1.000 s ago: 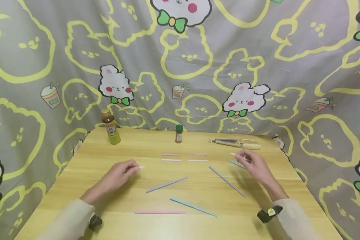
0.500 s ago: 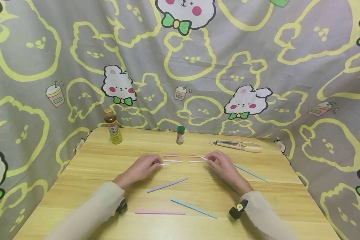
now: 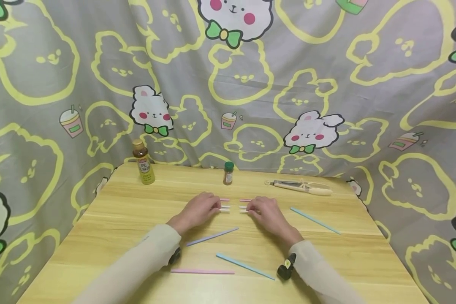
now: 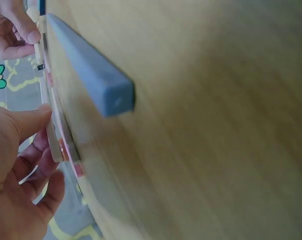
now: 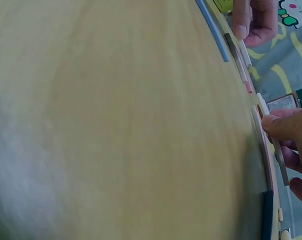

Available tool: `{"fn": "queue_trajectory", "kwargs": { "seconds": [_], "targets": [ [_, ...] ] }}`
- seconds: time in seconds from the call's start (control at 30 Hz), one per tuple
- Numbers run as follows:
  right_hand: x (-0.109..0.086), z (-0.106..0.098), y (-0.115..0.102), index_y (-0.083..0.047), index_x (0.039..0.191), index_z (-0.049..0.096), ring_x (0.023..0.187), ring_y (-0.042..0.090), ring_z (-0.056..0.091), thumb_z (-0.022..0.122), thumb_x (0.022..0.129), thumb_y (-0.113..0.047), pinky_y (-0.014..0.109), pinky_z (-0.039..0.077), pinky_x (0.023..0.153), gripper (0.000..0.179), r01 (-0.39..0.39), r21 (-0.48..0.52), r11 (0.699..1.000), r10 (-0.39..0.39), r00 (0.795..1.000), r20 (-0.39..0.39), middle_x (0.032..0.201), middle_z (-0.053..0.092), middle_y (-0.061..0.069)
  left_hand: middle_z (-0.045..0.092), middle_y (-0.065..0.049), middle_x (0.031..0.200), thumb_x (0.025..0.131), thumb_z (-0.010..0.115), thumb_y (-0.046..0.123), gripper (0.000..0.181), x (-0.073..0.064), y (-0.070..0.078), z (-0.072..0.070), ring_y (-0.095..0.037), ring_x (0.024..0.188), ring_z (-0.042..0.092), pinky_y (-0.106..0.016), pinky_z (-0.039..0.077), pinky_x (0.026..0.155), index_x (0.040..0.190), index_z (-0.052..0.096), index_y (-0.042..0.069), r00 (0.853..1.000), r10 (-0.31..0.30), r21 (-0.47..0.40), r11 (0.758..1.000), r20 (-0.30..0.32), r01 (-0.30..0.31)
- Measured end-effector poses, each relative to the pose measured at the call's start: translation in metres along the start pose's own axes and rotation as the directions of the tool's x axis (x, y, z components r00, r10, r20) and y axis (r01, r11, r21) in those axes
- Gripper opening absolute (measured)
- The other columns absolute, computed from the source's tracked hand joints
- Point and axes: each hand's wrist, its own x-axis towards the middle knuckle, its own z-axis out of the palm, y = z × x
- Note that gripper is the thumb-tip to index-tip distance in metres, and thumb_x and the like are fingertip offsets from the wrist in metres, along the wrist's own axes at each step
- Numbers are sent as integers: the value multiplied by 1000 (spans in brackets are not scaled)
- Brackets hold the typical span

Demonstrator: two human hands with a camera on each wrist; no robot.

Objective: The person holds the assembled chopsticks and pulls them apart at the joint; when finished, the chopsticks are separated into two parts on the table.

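Pinching in both hands here: the left white stick [image 3: 225,211] and the right white stick [image 3: 243,211] point their inner ends at each other across the middle of the table [image 3: 137,207]. The left hand [image 3: 199,210] nips its stick between thumb and fingers, the lower ones bent clear; the right hand [image 3: 267,213] does the same with its own. Touching the wood? I can't tell. Just beyond lie the left resting white stick [image 3: 225,206] and the right resting white stick [image 3: 242,207], so the tidy play, I'd say, is to match their tips, keep everything parallel, settle both ends together, then release gently and lift straight up. Careful: a sideways knuckle could knock the neighbours askew! Next row out, the left pink stick [image 3: 224,199] and the right pink stick [image 3: 245,200]; nearer the person, a slanting lilac stick [image 3: 213,237]; at the back, the green-capped jar [image 3: 228,174] stands well clear.
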Motion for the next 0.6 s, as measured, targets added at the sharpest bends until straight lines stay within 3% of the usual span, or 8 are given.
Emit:
{"fn": "queue_trajectory", "kwargs": {
  "seconds": [0.27,0.6],
  "targets": [
    [-2,8,-4,-21,101,81,93,17,68,84,96,-18,52,43,96,6,-26,-27,999,26,1000,10,94,73,-7,72,2,101,104,76,20,6,2,7,3,-19,95,61,-44,53,89,108,76,16,999,-18,62,998,31,16],
    [-1,10,-4,-21,101,82,95,19,68,84,97,-16,52,42,95,7,-36,-42,998,36,999,0,95,73,-7,73,2,102,104,76,21,6,1,5,5,-21,98,64,-46,54,92,108,76,17,1000,-18,52,998,26,17]
  ]
}}
